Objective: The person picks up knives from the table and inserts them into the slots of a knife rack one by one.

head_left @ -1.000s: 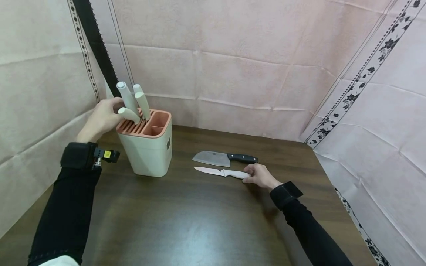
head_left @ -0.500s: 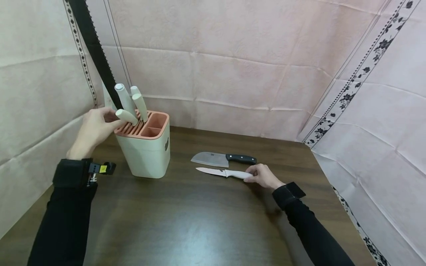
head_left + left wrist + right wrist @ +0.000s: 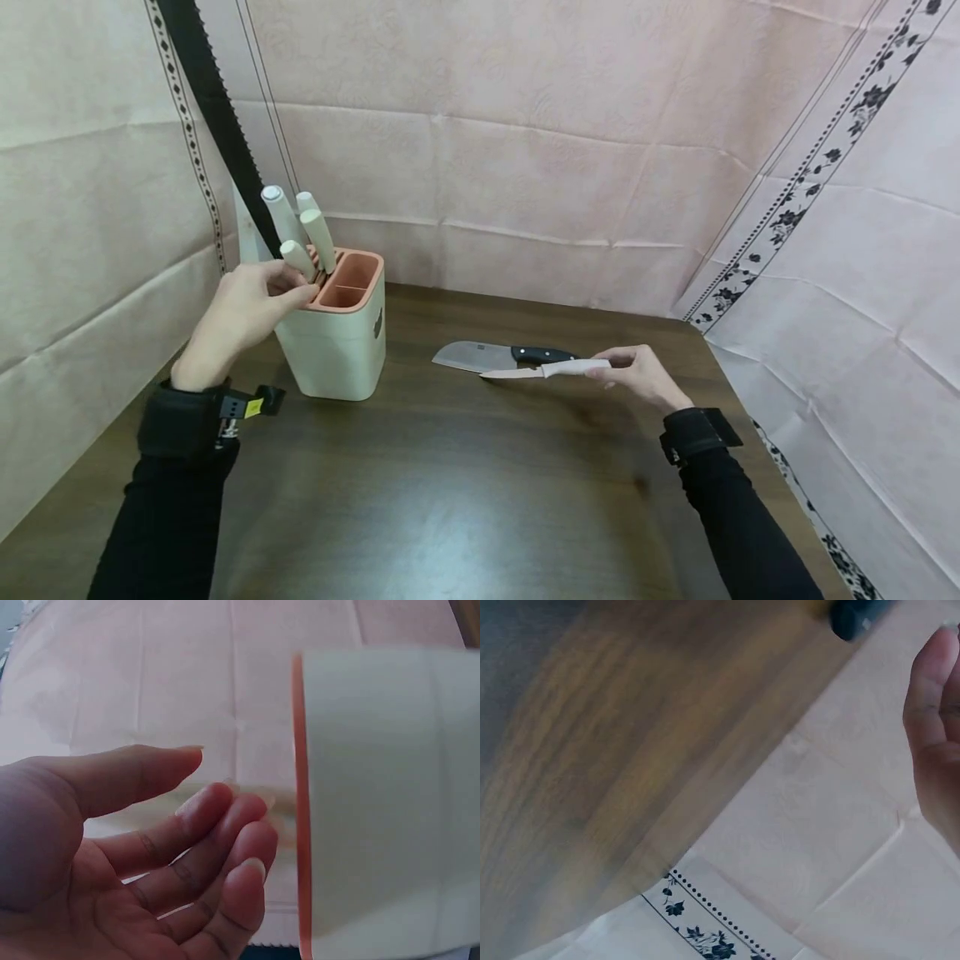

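Now | right hand [image 3: 637, 375] pinches white knife [image 3: 540, 371] (lifted) | left hand [image 3: 243, 312] touches knife block [image 3: 341, 342]

I see the knife block [image 3: 336, 333] standing at the back left of the counter [image 3: 450, 500], four knife handles [image 3: 288, 218] sticking up from its left slots. The cleaver [image 3: 495, 356] lies to its right, and the paring knife [image 3: 543, 370] is held just before it.

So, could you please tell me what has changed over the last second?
The right hand has lifted the white knife off the table, blade pointing left. The left hand has shifted onto the knife block rim. The block and the black-handled cleaver stayed put.
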{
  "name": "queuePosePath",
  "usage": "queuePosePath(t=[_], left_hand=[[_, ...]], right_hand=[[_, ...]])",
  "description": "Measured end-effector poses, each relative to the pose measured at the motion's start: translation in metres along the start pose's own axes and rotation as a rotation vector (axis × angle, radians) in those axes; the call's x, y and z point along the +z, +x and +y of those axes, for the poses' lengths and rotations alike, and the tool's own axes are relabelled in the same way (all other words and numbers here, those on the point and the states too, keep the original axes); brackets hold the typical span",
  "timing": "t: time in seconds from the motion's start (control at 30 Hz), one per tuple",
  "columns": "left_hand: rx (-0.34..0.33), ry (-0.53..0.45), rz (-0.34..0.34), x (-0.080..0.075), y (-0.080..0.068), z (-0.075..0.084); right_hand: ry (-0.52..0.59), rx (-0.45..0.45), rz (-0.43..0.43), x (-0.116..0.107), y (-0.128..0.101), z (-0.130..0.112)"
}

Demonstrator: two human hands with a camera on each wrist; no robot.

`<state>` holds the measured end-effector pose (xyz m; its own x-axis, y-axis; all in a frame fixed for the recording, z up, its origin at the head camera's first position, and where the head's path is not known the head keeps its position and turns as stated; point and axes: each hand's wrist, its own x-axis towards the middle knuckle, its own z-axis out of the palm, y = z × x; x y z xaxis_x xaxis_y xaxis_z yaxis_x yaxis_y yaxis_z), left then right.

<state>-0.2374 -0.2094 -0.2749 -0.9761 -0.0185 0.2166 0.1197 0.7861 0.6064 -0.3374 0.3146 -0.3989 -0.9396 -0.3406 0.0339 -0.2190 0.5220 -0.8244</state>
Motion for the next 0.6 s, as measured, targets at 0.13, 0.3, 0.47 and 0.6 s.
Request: queuePosePath(t=[0.13,0.3,0.47,0.6], left_hand=[[0.019,-0.034,-0.036,0.008,-0.002,0.012],[0.093,-0.087,-0.065,0.02,-0.001,0.028],[0.139,-0.148,-0.104,0.039,0.001,0.041],[0.154,-0.178,-0.141,0.057,0.004,0.048]], right_hand=[[0.155,-0.049,0.07,-0.008,-0.002,-0.007],[0.21,-0.084,0.169,-0.014,-0.001,-0.022],[0.198,-0.149,0.241,-0.017,0.0,-0.042],[0.187,-0.2,0.282,-0.018,-0.001,-0.065]])
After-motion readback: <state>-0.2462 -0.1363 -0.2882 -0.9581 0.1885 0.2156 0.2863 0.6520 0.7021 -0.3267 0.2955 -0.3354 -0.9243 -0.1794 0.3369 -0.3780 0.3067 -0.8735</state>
